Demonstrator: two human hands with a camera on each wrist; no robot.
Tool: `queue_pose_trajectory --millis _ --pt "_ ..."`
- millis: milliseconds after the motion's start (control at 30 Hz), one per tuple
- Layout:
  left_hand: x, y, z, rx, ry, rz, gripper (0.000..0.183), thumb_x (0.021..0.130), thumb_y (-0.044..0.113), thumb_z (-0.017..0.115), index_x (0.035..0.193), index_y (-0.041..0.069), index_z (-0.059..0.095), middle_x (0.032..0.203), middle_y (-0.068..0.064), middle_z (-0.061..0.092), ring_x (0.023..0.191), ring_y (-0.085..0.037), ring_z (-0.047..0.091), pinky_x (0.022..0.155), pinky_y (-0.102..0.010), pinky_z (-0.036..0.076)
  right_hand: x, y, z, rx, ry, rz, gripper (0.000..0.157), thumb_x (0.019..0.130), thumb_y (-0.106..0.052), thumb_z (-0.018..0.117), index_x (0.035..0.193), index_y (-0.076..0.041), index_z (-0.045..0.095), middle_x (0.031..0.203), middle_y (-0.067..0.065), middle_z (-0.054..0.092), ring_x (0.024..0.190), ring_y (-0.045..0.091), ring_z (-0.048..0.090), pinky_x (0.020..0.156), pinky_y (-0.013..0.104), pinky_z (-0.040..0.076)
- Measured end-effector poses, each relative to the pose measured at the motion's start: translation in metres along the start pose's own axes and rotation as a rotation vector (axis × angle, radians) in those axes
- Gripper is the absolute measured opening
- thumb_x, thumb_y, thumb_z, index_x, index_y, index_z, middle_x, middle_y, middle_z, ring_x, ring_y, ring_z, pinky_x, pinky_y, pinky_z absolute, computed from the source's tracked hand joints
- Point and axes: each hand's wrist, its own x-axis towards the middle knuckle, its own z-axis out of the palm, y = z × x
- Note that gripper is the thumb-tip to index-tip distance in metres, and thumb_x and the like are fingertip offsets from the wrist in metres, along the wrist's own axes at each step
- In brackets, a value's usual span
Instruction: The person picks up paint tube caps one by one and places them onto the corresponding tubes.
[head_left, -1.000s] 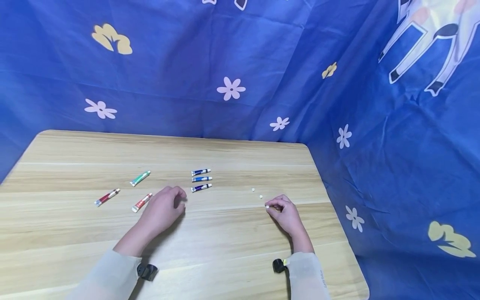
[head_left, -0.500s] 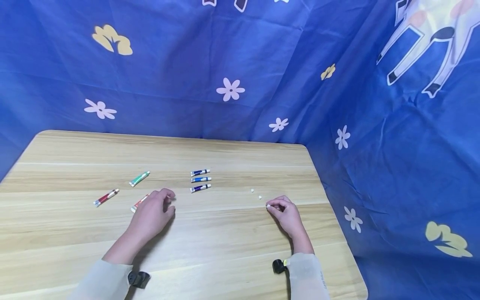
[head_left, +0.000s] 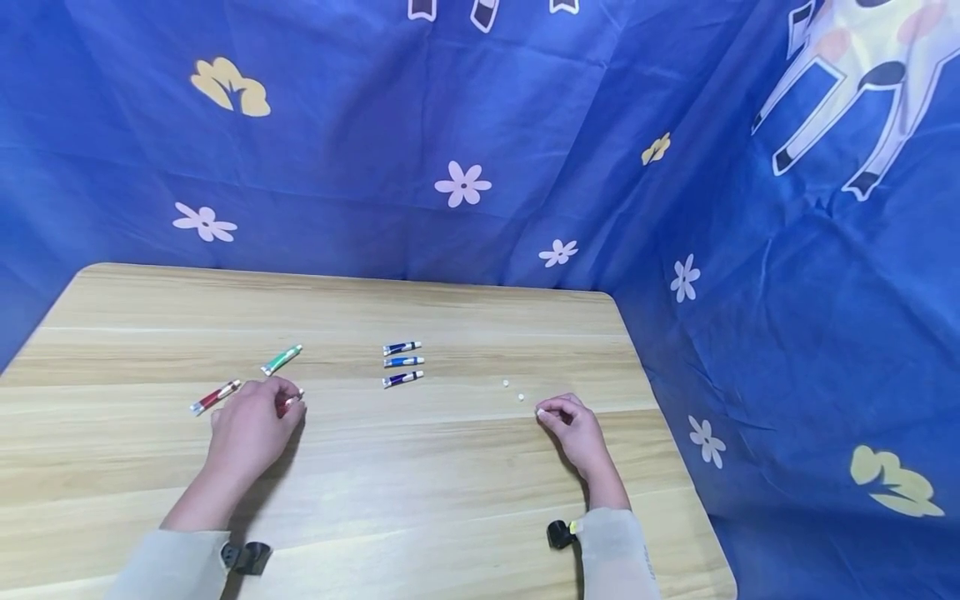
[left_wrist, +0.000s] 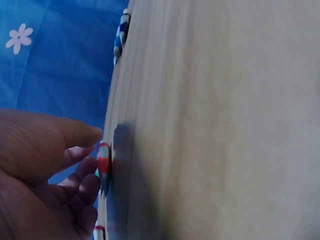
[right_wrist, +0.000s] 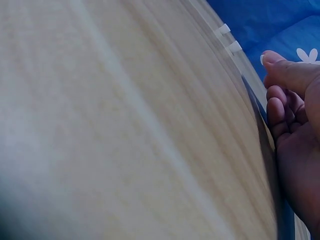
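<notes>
My left hand [head_left: 251, 425] is over a red-orange paint tube [left_wrist: 103, 162]. The tube lies on the table between the thumb and the curved fingers, and no firm grip shows. In the head view the hand hides most of it. My right hand [head_left: 576, 433] pinches a small white cap [head_left: 539, 412] between thumb and forefinger at the table top. Two more white caps [head_left: 506, 383] lie in a slanting row beyond it. A green tube [head_left: 282, 359] and a dark red tube [head_left: 215, 398] lie close to the left hand.
Three blue and purple tubes, with a bright blue tube [head_left: 403, 362] in the middle, lie in a column near the centre of the wooden table [head_left: 420, 483]. A blue patterned cloth [head_left: 337, 167] hangs behind and to the right.
My left hand has moved left and come over the red-orange tube, which was in plain sight before. The right hand has stayed nearly still at the white cap.
</notes>
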Motion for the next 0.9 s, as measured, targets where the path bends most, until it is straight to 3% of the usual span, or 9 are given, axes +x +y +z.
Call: queue_pose_trajectory --millis 233,467,633,900 --pt "-0.001 -0.014 -0.006 0.022 0.034 -0.033 0.023 0.099 0.019 0.075 0.111 0.001 0.066 0.104 -0.028 0.069 0.105 -0.050 0.062 0.084 -0.067 0.039 -0.001 0.001 0.001 0.054 0.010 0.050 0.010 0.099 -0.013 0.078 0.108 -0.012 0.081 0.101 -0.003 0.071 0.094 0.012 0.062 0.083 0.020 0.050" --pt "-0.001 -0.016 -0.013 0.051 0.002 -0.027 0.019 0.099 0.022 0.076 0.102 0.003 0.072 0.088 -0.016 0.072 0.084 -0.040 0.067 0.074 -0.056 0.040 -0.001 0.001 0.001 0.087 0.028 0.081 0.014 0.100 -0.013 0.077 0.113 -0.006 0.078 0.103 0.002 0.074 0.095 0.010 0.062 0.084 0.019 0.051" --pt "-0.003 -0.015 -0.016 0.066 -0.038 -0.010 0.018 0.101 0.024 0.075 0.099 0.006 0.075 0.089 -0.016 0.075 0.087 -0.042 0.070 0.075 -0.058 0.043 -0.001 0.000 0.000 0.164 0.025 0.100 0.015 0.102 -0.009 0.073 0.117 -0.004 0.075 0.114 0.012 0.078 0.100 0.012 0.067 0.089 0.018 0.054" --pt "-0.008 -0.017 -0.014 0.066 -0.036 0.041 0.019 0.104 0.024 0.074 0.096 0.007 0.072 0.081 -0.013 0.069 0.075 -0.033 0.066 0.063 -0.050 0.045 0.000 0.003 0.000 0.261 0.033 0.083 0.018 0.102 -0.006 0.072 0.118 0.001 0.073 0.111 0.007 0.081 0.099 0.007 0.072 0.091 0.017 0.058"
